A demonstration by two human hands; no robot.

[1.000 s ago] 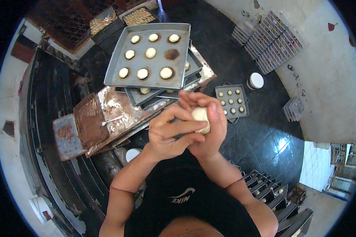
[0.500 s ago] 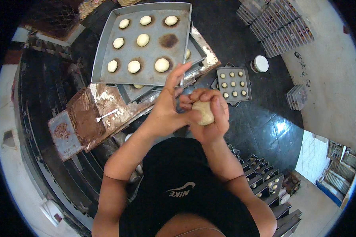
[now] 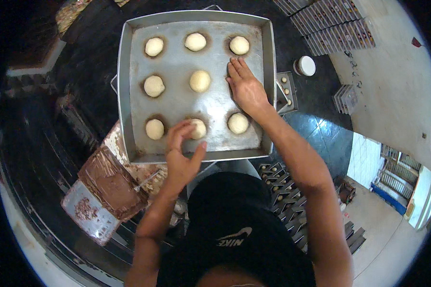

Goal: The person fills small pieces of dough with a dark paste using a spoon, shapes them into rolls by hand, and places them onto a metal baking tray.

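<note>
A grey metal baking tray (image 3: 123,86) lies beneath both hands, set with several pale round dough balls in rows. My left hand (image 3: 179,160) is at the near edge, thumb apart and fingers bent over the near middle dough ball (image 3: 198,129), partly covering it. Over the right side of the tray my right hand (image 3: 249,93) is stretched out flat, fingers close together. Whatever lies under its palm is hidden. Beyond its fingertips sits the far right dough ball (image 3: 239,45); nearer me is another dough ball (image 3: 238,123).
Left of the tray are a brown-smeared slab (image 3: 112,184) and a grey tray with brown crumbs (image 3: 88,213). A smaller tray of dough balls (image 3: 288,91) and a white-lidded tub (image 3: 305,66) stand on the floor at right. Stacked trays (image 3: 333,28) line the wall.
My hands have parted and moved over the tray; the dough ball they held between them no longer shows there. The right hand now covers the formerly bare spot. The view has shifted.
</note>
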